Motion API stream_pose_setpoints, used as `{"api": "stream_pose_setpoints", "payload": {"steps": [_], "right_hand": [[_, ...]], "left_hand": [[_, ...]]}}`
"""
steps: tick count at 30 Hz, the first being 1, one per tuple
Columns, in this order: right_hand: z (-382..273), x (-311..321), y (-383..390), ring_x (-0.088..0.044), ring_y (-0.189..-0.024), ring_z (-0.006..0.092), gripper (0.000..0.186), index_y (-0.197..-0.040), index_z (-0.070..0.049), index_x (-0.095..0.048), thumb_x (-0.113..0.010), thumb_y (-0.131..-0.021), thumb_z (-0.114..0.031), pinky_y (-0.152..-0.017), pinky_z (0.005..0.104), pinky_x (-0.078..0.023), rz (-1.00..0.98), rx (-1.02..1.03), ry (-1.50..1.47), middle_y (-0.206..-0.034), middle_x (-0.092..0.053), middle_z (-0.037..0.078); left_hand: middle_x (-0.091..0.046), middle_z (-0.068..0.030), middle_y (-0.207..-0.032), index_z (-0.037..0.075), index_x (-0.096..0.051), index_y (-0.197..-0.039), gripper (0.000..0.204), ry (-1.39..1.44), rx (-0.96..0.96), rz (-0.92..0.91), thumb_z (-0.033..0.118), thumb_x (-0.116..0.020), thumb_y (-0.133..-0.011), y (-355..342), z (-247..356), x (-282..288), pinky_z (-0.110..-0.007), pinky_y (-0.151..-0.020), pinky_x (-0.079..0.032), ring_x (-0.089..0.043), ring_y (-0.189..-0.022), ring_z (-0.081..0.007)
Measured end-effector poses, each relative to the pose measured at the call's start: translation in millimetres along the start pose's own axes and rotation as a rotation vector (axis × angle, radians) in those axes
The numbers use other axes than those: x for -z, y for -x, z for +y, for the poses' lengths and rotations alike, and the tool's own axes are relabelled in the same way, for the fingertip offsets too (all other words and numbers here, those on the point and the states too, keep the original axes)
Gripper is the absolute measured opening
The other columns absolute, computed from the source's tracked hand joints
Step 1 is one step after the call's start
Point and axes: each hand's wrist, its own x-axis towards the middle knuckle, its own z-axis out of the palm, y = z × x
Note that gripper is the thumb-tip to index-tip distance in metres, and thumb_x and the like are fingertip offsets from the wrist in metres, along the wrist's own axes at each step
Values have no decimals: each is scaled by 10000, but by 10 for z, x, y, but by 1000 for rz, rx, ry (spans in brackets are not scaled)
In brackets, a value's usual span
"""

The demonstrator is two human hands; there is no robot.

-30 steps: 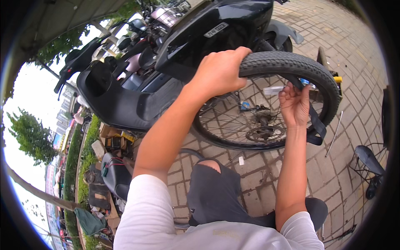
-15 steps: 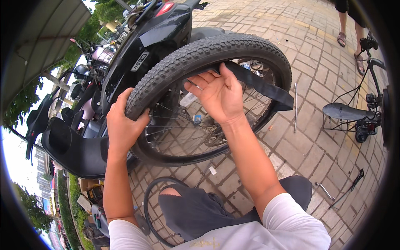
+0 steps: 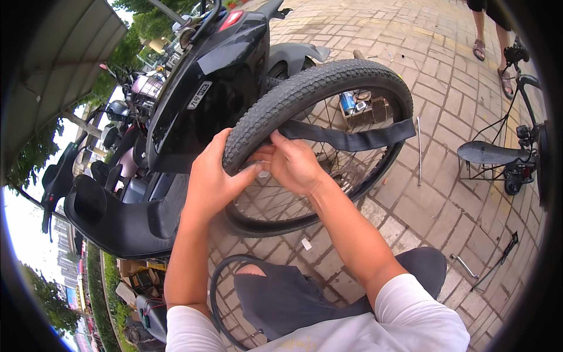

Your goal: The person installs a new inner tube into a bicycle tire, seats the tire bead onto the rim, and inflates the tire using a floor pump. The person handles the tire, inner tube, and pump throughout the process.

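A bicycle wheel with a knobbly black tyre leans in front of me beside a black scooter. My left hand is closed round the tyre's left side, thumb on the inner edge and fingers over the tread. A flat black inner tube hangs as a loose strip across the spokes, from inside the tyre to the wheel's right side. My right hand is closed on the tube's left part at the tyre's inner edge. Its fingertips are partly hidden under the tyre. The black rim shows below.
The black scooter stands close behind the wheel. Through the spokes shows a blue can in a box. A metal rod and a wrench lie on the paving. At right are a bicycle and a person's legs. A black hose-like loop lies by my knee.
My left hand has shifted right with the tyre's edge. My right hand has moved left and down, closer to it, and its fingers have closed in. More of the tube strip shows.
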Motion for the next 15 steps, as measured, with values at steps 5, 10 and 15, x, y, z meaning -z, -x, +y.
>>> {"api": "stream_pose_setpoints", "payload": {"steps": [5,10,15], "right_hand": [[-20,131,19,-485,-1222,198,836,-1369,-4,-451,-219,-952,-690,-963,393,-413,-326,-96,-212,-1357,-514,100],[-150,245,133,-601,-1076,210,707,-1338,19,-497,-446,-967,-581,-918,375,-478,-221,-173,337,-1220,-610,135],[-433,432,209,-711,-789,241,338,-1077,23,-660,-589,-962,-286,-696,363,-585,52,-18,-17,-901,-716,160]], "left_hand": [[-676,-137,-1000,-49,-547,-1207,625,-41,22,-13,148,-808,-675,-3,43,42,-307,-838,-500,-649,-899,-176],[-693,-122,-926,-25,-592,-1191,600,61,132,-65,149,-805,-658,-28,-56,177,-301,-808,-504,-661,-842,-157],[-672,-103,-1077,-30,-528,-1314,725,179,137,-131,132,-818,-669,-22,10,176,-292,-917,-457,-618,-991,-154]]}}
